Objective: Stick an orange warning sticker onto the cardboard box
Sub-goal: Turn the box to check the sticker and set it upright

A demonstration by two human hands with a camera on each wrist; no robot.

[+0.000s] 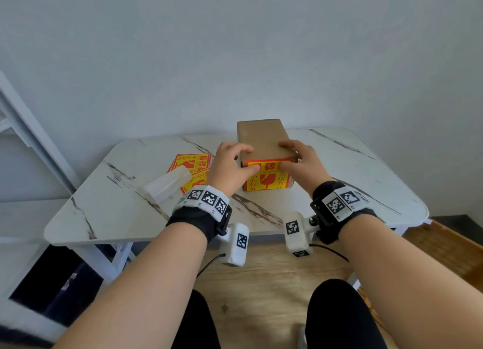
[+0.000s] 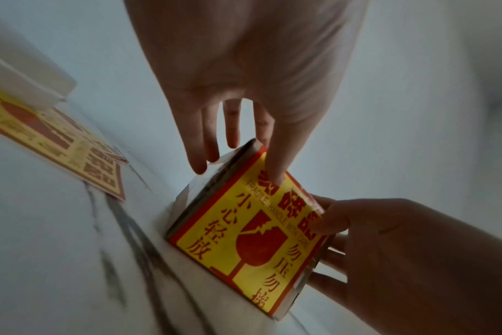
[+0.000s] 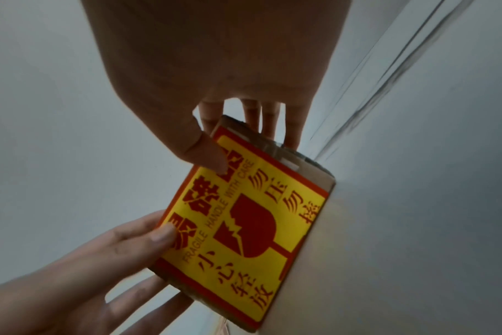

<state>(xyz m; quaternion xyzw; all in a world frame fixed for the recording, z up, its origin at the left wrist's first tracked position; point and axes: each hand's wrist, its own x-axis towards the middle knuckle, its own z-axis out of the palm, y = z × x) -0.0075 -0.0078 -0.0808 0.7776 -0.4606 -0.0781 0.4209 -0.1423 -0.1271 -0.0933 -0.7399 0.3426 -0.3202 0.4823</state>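
A brown cardboard box (image 1: 261,137) stands on the marble table, its short end facing me. A yellow and orange-red fragile sticker (image 1: 266,182) covers that near end face (image 2: 244,238) (image 3: 244,226). My left hand (image 1: 235,163) grips the box's upper left corner, thumb pressed on the sticker's top left (image 2: 275,172), fingers down the left side. My right hand (image 1: 300,160) grips the upper right corner, thumb on the sticker's top right (image 3: 212,158), fingers over the box's edge.
Several more warning stickers (image 1: 188,165) lie on the table (image 1: 104,212) left of the box, partly under a translucent plastic container (image 1: 167,185). A wall rises right behind the table. A white frame (image 1: 31,139) stands at the left.
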